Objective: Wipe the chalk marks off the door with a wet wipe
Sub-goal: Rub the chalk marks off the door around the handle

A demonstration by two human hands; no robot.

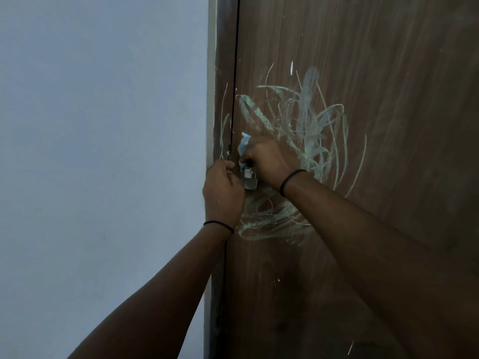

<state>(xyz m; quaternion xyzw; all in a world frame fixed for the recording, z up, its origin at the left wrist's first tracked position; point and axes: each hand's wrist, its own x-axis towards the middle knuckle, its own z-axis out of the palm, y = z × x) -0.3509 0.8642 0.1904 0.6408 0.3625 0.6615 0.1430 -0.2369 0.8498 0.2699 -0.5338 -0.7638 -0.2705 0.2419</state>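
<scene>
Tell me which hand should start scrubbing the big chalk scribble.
Right. The right hand already grips the wet wipe against the door, with the chalk scribble just beside it. The left hand is at the door's edge by the metal latch and shows no wipe.

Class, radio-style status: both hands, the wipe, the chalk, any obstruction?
Right hand shut on wet wipe, at door edge. Left hand on metal latch. Chalk marks mostly remain. Latch obstructs.

No readable text, labels, brands or numbers appear anywhere; the chalk marks (pixel 305 125) on the brown door (pixel 388 73) are only scribbled loops, not letters.
</scene>
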